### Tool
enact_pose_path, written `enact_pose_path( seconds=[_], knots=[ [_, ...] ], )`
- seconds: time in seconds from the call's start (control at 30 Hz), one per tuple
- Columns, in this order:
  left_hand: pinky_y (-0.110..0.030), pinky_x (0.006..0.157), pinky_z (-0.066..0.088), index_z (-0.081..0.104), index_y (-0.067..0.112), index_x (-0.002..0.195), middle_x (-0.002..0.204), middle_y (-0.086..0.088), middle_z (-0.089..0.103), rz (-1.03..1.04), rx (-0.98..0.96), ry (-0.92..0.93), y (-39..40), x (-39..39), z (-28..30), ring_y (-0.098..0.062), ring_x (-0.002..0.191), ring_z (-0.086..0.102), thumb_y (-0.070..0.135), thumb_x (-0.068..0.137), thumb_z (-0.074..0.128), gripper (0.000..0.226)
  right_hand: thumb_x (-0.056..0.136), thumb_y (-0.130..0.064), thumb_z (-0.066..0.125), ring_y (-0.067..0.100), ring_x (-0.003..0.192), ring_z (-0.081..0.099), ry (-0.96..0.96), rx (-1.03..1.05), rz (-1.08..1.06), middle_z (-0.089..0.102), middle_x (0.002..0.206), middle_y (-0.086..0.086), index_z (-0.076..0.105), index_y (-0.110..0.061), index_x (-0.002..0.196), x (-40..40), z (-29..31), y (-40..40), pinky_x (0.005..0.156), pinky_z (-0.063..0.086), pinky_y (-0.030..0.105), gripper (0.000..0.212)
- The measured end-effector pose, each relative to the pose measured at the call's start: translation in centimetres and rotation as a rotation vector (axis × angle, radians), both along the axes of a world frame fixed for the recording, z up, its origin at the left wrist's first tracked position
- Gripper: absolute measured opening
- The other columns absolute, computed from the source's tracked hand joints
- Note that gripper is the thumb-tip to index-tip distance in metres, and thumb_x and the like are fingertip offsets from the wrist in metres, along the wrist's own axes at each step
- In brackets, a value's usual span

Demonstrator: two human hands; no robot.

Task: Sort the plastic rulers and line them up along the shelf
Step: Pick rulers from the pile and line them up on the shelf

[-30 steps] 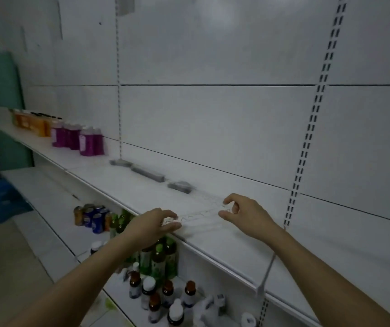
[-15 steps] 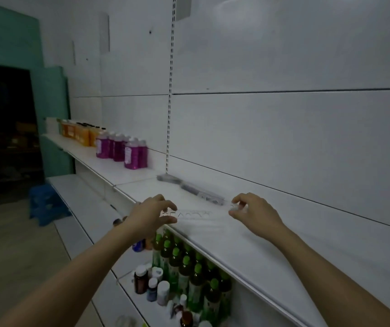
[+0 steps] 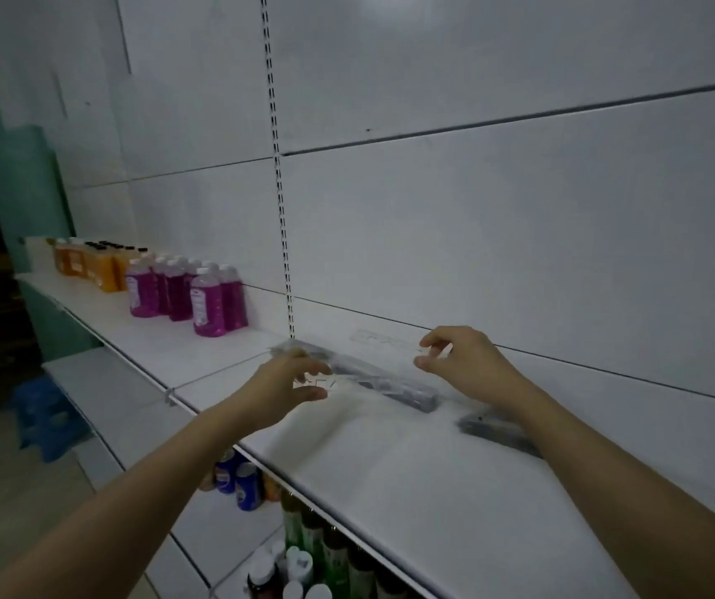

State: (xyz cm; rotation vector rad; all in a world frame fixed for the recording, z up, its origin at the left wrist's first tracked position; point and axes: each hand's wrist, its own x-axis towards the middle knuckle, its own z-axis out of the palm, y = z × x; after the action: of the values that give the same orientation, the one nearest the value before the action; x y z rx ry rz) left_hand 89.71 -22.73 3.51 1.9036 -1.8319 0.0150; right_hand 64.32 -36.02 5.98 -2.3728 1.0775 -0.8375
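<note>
Along the back of the white shelf (image 3: 390, 482), dark wrapped ruler packs (image 3: 384, 382) lie end to end against the wall panel, purple bottles (image 3: 200, 296) and orange bottles (image 3: 96, 263) further left. Left hand (image 3: 278, 391) and right hand (image 3: 464, 361) each pinch an end of a clear plastic ruler (image 3: 373, 361), raised above the packs.

rulers (image 3: 384, 382) at shelf (image 3: 412, 482) back | bottles (image 3: 200, 296) left — cans (image 3: 237, 479) seemingly below
</note>
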Motion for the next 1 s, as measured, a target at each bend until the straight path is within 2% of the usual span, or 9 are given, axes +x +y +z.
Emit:
enact_pose_path(
  seconds=[0.1, 0.2, 0.37, 0.6, 0.7, 0.9, 1.0],
  knots=[
    [-0.022, 0.085, 0.045, 0.065, 0.023, 0.116, 0.109, 0.008, 0.051, -0.069, 0.000, 0.027, -3.3, 0.9, -0.3, -0.006, 0.091, 0.055, 0.027, 0.087, 0.069, 0.030, 0.085, -0.043, 0.068, 0.006, 0.077, 0.059, -0.033, 0.004, -0.044, 0.063, 0.097, -0.013, 0.067, -0.026, 0.105, 0.0, 0.3, -1.6, 0.065, 0.042, 0.020, 0.026],
    [-0.020, 0.085, 0.046, 0.064, 0.023, 0.119, 0.109, 0.004, 0.054, -0.141, 0.020, 0.020, -7.0, 1.5, -0.2, -0.009, 0.094, 0.056, 0.030, 0.088, 0.067, 0.031, 0.085, -0.042, 0.069, 0.004, 0.077, 0.058, -0.052, 0.025, -0.090, 0.064, 0.095, -0.013, 0.068, -0.027, 0.102, 0.0, 0.2, -2.5, 0.064, 0.042, 0.018, 0.023],
    [-0.004, 0.074, 0.036, 0.063, 0.024, 0.122, 0.110, 0.005, 0.053, -0.312, 0.057, 0.038, -12.5, 2.0, -1.0, -0.007, 0.097, 0.052, 0.030, 0.090, 0.065, 0.033, 0.086, -0.038, 0.068, 0.002, 0.076, 0.057, -0.072, 0.086, -0.171, 0.065, 0.095, -0.009, 0.069, -0.026, 0.104, 0.0, -0.6, -2.6, 0.068, 0.042, 0.015, 0.021],
    [-0.018, 0.091, 0.037, 0.061, 0.022, 0.126, 0.119, 0.003, 0.056, -0.524, 0.107, -0.033, -17.6, 3.5, -2.2, -0.013, 0.108, 0.053, 0.031, 0.090, 0.064, 0.037, 0.087, -0.038, 0.068, 0.002, 0.078, 0.059, -0.046, 0.101, -0.318, 0.067, 0.092, -0.010, 0.071, -0.027, 0.103, 1.8, -1.2, -2.0, 0.072, 0.045, 0.017, 0.020],
    [-0.018, 0.093, 0.037, 0.062, 0.021, 0.126, 0.120, 0.003, 0.057, -0.596, 0.121, -0.062, -19.3, 4.2, -2.7, -0.014, 0.111, 0.053, 0.030, 0.091, 0.063, 0.036, 0.087, -0.037, 0.068, 0.003, 0.077, 0.061, -0.063, 0.113, -0.373, 0.069, 0.090, -0.009, 0.071, -0.026, 0.102, 3.2, -1.4, -1.6, 0.076, 0.048, 0.019, 0.019],
    [-0.021, 0.093, 0.041, 0.062, 0.024, 0.123, 0.120, 0.001, 0.059, -0.712, 0.149, -0.100, -21.1, 5.4, -3.8, -0.013, 0.104, 0.054, 0.035, 0.090, 0.064, 0.035, 0.085, -0.038, 0.069, 0.005, 0.078, 0.061, -0.012, 0.086, -0.476, 0.068, 0.090, -0.012, 0.071, -0.027, 0.101, 5.1, -1.7, -0.8, 0.072, 0.047, 0.019, 0.019],
    [-0.023, 0.098, 0.037, 0.059, 0.023, 0.127, 0.125, 0.003, 0.055, -0.707, 0.132, -0.066, -20.6, 5.9, -4.0, -0.014, 0.114, 0.050, 0.039, 0.089, 0.064, 0.042, 0.086, -0.038, 0.068, 0.004, 0.078, 0.061, 0.000, 0.069, -0.485, 0.068, 0.091, -0.011, 0.071, -0.026, 0.102, 5.8, -1.8, -0.8, 0.074, 0.047, 0.019, 0.021]
  ],
)
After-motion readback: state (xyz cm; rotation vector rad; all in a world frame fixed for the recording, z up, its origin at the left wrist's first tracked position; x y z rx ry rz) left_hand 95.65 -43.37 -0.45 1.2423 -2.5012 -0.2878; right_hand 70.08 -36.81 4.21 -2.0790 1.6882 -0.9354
